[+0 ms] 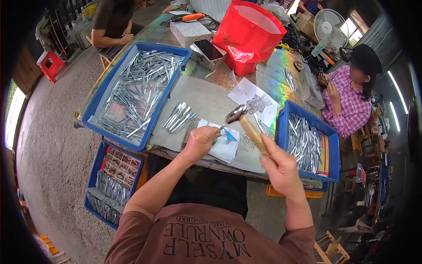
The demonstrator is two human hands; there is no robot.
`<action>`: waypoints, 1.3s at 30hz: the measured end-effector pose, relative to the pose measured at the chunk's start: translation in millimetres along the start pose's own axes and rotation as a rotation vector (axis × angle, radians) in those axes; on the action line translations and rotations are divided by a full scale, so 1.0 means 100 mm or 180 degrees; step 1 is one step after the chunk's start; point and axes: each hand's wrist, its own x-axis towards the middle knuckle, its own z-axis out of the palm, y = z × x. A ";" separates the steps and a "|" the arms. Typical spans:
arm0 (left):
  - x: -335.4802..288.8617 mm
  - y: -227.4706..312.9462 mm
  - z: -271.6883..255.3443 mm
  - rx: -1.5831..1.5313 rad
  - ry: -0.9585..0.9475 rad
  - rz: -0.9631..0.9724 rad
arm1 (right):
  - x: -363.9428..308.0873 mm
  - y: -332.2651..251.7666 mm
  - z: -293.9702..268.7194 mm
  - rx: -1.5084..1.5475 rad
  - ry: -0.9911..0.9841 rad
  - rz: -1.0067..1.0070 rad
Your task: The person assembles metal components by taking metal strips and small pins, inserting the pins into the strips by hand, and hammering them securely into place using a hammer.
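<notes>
My right hand [280,168] is wrapped round the pale wooden handle of a hammer [252,132]. The hammer's metal head is raised, up and to the right of my left hand. My left hand [201,143] is closed on a slim metal piece [221,128], of which only the tip shows beyond the fingers. Under and beside that hand lie white paper sheets [226,152] with a small blue patch. A fanned pile of slim silver metal pieces [180,118] rests to the left. Small brass-coloured bits [248,141] are scattered near the hammer handle.
Blue trays of silver pieces stand left [83,115] and right [335,154]; another blue tray [91,178] sits lower left. Farther back are a red bag [246,37], a phone [208,49] and a stone block [190,33]. Two people [351,99] [107,26] sit at the table's sides.
</notes>
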 end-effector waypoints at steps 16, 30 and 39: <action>-0.03 -0.05 0.01 0.0044 0.0066 0.0088 | 0.11 -0.26 -0.22 -0.0340 0.0189 -0.0348; -0.04 -0.01 0.00 0.0171 0.0084 0.0128 | 0.05 -0.29 -0.25 -0.0363 0.0299 -0.0224; -0.04 -0.01 0.01 0.0149 0.0031 0.0059 | -0.03 0.00 0.04 -0.0413 0.0133 -0.0167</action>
